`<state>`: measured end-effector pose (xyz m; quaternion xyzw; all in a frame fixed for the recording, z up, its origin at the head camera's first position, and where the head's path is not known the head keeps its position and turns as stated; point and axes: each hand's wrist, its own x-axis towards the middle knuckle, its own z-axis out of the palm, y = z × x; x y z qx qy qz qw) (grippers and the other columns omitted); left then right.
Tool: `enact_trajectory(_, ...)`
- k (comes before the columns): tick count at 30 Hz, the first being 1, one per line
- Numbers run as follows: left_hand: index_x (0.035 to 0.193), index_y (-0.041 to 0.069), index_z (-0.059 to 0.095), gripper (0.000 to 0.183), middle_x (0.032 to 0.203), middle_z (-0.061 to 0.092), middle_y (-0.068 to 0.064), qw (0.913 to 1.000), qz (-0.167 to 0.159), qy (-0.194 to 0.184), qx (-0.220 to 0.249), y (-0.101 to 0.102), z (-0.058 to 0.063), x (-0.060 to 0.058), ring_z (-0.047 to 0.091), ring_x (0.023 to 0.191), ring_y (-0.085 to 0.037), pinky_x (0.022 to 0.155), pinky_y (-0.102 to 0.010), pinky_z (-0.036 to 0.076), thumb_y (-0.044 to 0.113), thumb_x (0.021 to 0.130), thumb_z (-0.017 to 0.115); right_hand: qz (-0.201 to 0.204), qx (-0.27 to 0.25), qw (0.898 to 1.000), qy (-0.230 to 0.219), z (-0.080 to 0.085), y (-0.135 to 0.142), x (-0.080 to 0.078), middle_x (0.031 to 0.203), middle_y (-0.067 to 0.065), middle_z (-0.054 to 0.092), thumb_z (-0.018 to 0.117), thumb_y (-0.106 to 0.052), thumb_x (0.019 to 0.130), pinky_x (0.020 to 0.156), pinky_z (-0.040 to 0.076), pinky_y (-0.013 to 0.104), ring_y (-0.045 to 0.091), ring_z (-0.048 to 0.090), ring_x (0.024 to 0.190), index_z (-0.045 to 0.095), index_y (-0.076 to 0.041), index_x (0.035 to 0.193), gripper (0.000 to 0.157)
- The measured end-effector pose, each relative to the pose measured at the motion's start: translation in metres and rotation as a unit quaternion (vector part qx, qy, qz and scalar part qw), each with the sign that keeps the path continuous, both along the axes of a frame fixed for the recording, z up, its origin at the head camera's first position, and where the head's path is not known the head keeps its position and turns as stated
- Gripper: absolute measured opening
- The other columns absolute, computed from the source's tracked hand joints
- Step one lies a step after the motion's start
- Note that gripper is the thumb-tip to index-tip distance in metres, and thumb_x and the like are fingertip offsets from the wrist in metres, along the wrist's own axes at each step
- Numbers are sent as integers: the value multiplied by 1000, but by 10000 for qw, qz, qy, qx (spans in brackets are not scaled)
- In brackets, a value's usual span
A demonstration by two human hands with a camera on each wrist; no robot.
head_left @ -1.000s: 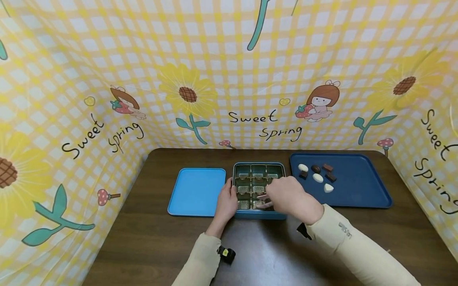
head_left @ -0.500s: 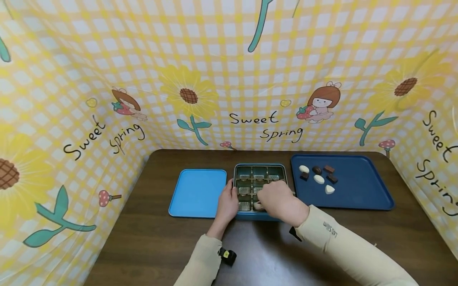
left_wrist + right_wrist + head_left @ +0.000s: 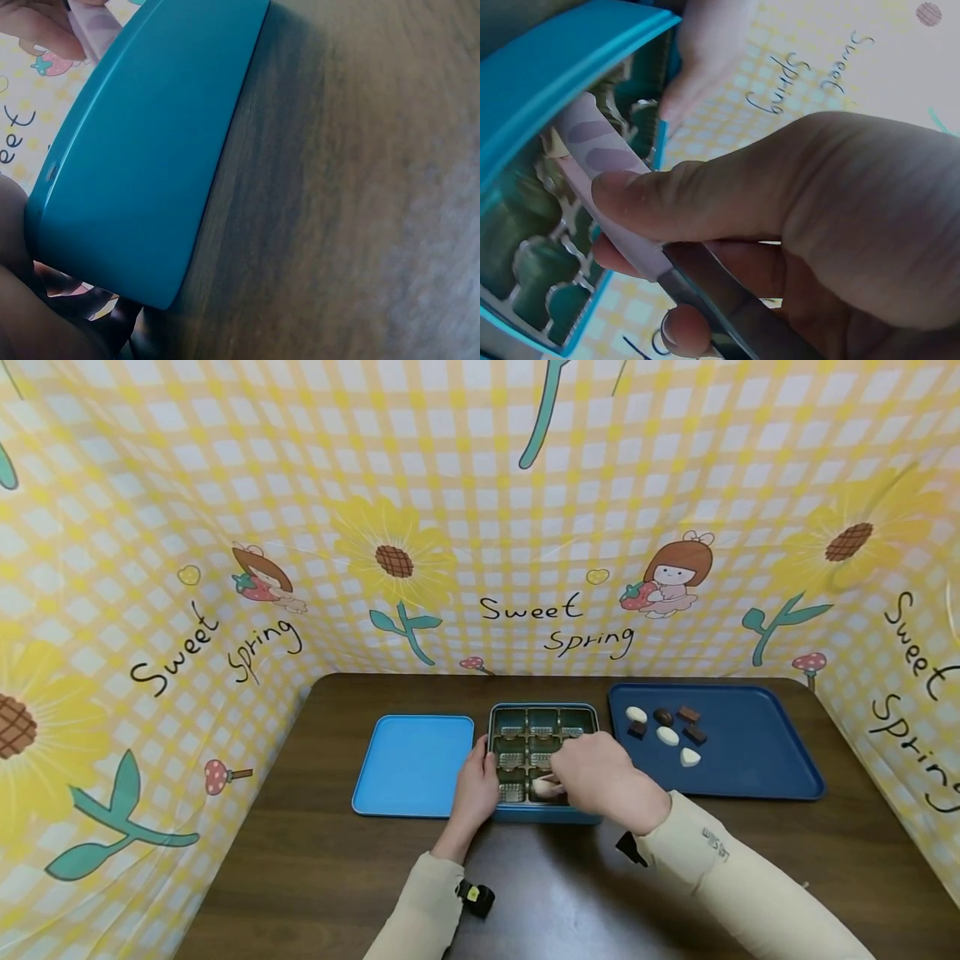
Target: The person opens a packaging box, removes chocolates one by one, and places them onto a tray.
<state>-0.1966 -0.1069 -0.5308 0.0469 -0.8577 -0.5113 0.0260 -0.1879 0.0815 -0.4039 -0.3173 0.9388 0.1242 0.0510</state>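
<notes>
A blue tin box (image 3: 546,812) with a divided insert stands at the table's middle. My left hand (image 3: 477,781) grips its left side, thumb by the rim and fingers along the outer wall. My right hand (image 3: 600,772) holds a pair of metal tongs (image 3: 705,289) with pale pink tips, pinched between thumb and fingers. The tong tips reach down into the front middle compartment. A white chocolate (image 3: 542,787) shows there, right at the tips. The right hand covers part of the box's right column.
A light blue lid (image 3: 415,764) lies left of the box. On the right, a dark blue tray (image 3: 757,743) carries several white and brown chocolates (image 3: 667,736). A patterned cloth (image 3: 450,635) rises behind the table (image 3: 555,893).
My right hand dipped left over the front middle compartment, then drew back slightly right. The white chocolate now shows more plainly there. The left hand and box have stayed put.
</notes>
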Motion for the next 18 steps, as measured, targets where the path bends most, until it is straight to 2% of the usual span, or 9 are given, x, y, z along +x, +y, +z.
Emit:
enact_trajectory(6,155,-4,33,49,152,42,-26,10000,-21,10,58,0,0,-1,43,66,-22,60,-37,38,17,112,36,-79,-309,9995,-42,15,13,0,58,-2,49,73,-12,89,47,39,31,14,46,51,68,-18,74,17)
enact_trajectory(13,155,-4,34,48,152,43,-26,10000,11,63,14,0,0,-1,43,66,-21,63,-37,39,17,111,37,-441,-575,9973,-142,28,29,0,60,-1,51,73,-9,88,48,39,33,15,47,52,71,-18,76,15)
enact_trajectory(18,155,-4,35,48,142,51,-26,10000,3,62,-11,0,-2,1,43,63,-21,60,-37,39,17,111,37,-582,-833,9948,-93,31,45,2,63,-3,53,71,-6,88,49,42,34,14,48,57,74,-19,80,15)
